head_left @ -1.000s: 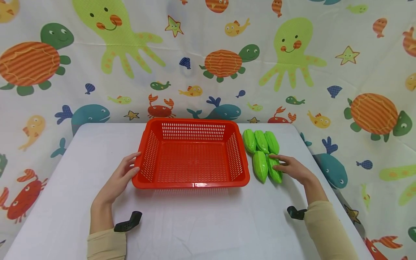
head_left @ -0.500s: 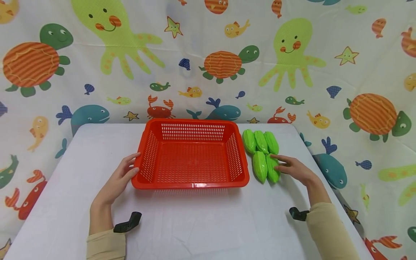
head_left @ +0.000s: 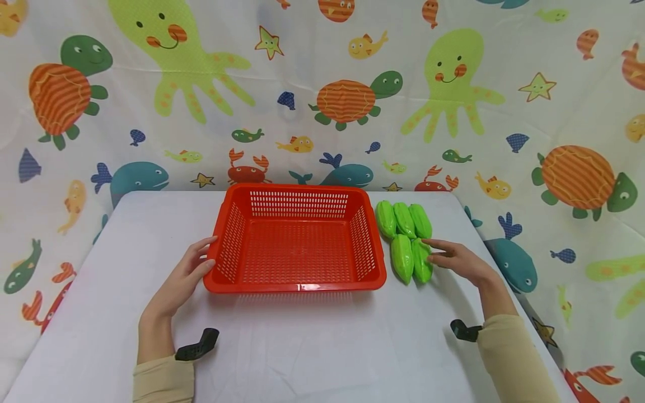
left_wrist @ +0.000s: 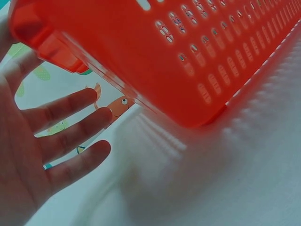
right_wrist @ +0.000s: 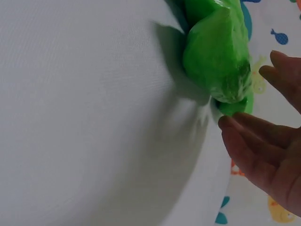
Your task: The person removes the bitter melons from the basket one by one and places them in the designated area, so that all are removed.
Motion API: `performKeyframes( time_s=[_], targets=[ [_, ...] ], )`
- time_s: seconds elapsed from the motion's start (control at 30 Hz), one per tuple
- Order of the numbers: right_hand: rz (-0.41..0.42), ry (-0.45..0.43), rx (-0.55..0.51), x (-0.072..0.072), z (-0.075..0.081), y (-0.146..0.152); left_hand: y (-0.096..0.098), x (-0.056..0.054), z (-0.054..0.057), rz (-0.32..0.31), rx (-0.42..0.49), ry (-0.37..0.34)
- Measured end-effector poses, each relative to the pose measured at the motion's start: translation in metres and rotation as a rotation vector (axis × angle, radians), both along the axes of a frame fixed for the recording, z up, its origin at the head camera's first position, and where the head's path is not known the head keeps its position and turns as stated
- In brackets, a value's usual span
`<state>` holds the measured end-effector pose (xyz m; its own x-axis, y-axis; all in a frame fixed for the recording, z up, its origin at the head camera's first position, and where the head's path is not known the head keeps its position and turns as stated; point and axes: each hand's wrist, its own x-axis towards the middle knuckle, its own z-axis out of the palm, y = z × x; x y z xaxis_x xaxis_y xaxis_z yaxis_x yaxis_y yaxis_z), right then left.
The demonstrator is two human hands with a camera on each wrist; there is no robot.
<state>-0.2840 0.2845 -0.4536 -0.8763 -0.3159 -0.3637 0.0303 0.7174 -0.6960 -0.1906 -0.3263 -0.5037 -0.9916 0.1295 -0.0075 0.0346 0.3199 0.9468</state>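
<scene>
A red slatted plastic basket (head_left: 302, 285) stands on the white table, its inside bare. My left hand (head_left: 180, 274) rests at the basket's left rim; in the left wrist view three fingers (left_wrist: 70, 134) are spread, nearly straight, outside the wall. Right of the basket lie glossy, bright green, elongated vegetable-like pieces, three in a back row (head_left: 405, 219) and two in front. At the front right piece (head_left: 422, 262) is my right hand (head_left: 461, 262), its thumb and fingers loosely apart. In the right wrist view a gap shows between the fingertips (right_wrist: 225, 123) and the green piece (right_wrist: 218, 56).
The white table (head_left: 322, 352) runs up to a curtain (head_left: 302, 67) printed with sea animals, at the back and sides. A black wrist device (head_left: 197, 345) sits on the left wrist and another device (head_left: 466, 330) on the right.
The front right green piece has shifted slightly left and turned straighter beside its neighbour. My right hand has drawn a little to the right, away from it. The left hand stays put.
</scene>
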Motion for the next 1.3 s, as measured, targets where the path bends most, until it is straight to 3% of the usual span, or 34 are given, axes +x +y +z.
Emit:
performKeyframes(
  time_s=[0.17, 0.47, 0.9, 1.13, 1.3],
  targets=[
    [0.001, 0.03, 0.037, -0.003, 0.007, -0.005, 0.0, -0.001, 0.0, -0.003, 0.006, 0.007],
    [-0.052, 0.067, -0.005, -0.012, 0.025, -0.016, 0.002, -0.002, 0.001, -0.003, 0.004, 0.001],
    [-0.2, 0.152, 0.027, -0.046, 0.037, -0.058, 0.004, -0.003, 0.003, -0.008, 0.019, 0.001],
    [-0.229, 0.216, 0.003, -0.061, 0.047, -0.081, 0.006, -0.003, 0.004, -0.009, 0.02, 0.006],
    [-0.245, 0.241, -0.007, -0.072, 0.051, -0.103, 0.003, -0.002, 0.008, 0.055, -0.095, 0.076]
  ],
)
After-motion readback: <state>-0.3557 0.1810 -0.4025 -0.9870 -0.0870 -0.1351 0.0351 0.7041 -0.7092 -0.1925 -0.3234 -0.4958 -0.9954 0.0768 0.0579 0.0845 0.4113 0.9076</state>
